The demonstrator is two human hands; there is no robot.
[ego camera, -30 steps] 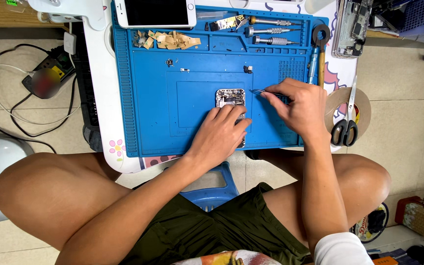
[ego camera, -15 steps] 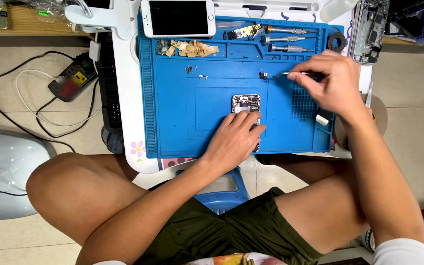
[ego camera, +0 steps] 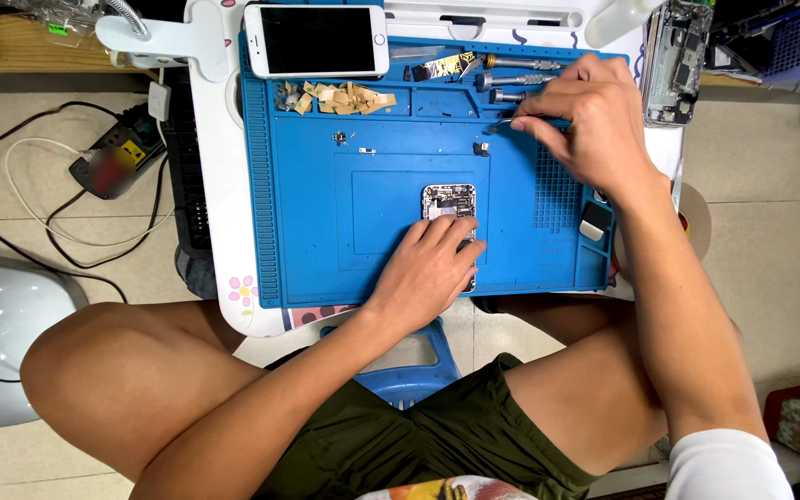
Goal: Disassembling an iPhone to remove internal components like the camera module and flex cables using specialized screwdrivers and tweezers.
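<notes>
An opened phone body [ego camera: 448,200] with bare circuitry lies in the middle of a blue work mat [ego camera: 326,231]. My left hand [ego camera: 426,273] rests on its lower half and holds it down. My right hand [ego camera: 585,120] is at the mat's upper right, pinching thin metal tweezers [ego camera: 502,123] whose tip points left. A small dark part [ego camera: 481,148] lies on the mat just below that tip. Two tiny parts [ego camera: 339,138] sit further left on the mat.
A white phone [ego camera: 316,40] lies screen-up at the mat's top edge, with torn tan tape scraps [ego camera: 340,96] and screwdrivers [ego camera: 511,65] in the mat's top tray. Another stripped phone frame [ego camera: 673,60] lies at the right. A cabled device [ego camera: 108,167] sits on the floor at the left.
My right hand has moved from the opened phone up and to the mat's upper right with the tweezers. My left hand stays on the phone.
</notes>
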